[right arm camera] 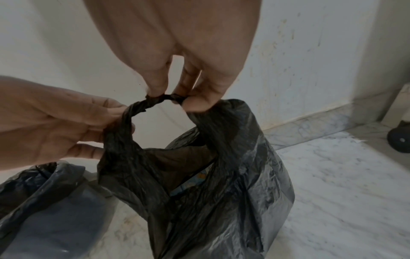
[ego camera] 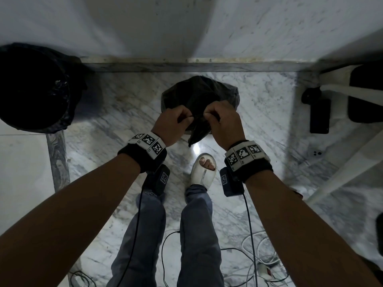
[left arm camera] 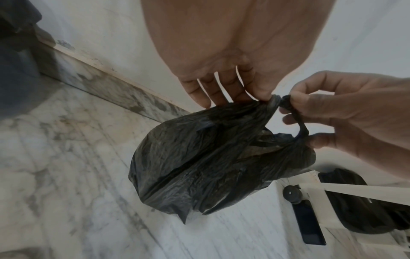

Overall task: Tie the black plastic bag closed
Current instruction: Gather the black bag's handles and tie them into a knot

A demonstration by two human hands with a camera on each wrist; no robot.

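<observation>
Both hands [ego camera: 199,121] on upright bag [ego camera: 199,94]

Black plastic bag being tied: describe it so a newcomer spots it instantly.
On the marble floor by the white wall, the black plastic bag hangs ahead of the white slipper. Unlike the bag-lined bin to the left, it is held up by the left hand and right hand, which pinch its twisted handles.
</observation>
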